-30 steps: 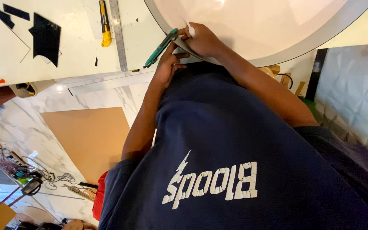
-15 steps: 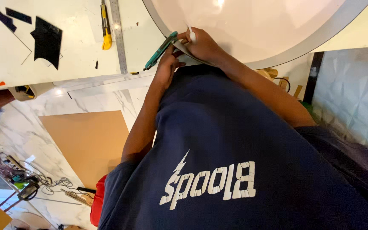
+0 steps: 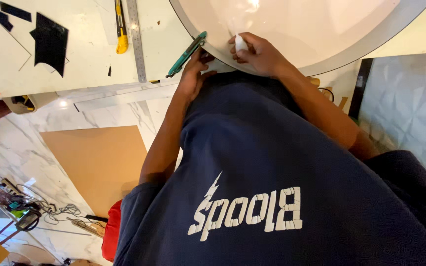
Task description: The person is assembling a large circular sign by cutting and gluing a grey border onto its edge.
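Hands at the disc's (image 3: 321,29) rim: our left hand (image 3: 193,74) gripped a green knife (image 3: 187,53), our right hand (image 3: 257,53) pinched a white tube (image 3: 241,43); steady pressure along the edge seemed wise.

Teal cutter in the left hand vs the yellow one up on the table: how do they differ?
The teal cutter is gripped by the left hand; the yellow cutter lies untouched on the white table. The teal cutter slants diagonally against the rim of the round panel; the yellow cutter lies nearly parallel to the steel ruler beside it. Both are slim and long-bodied.
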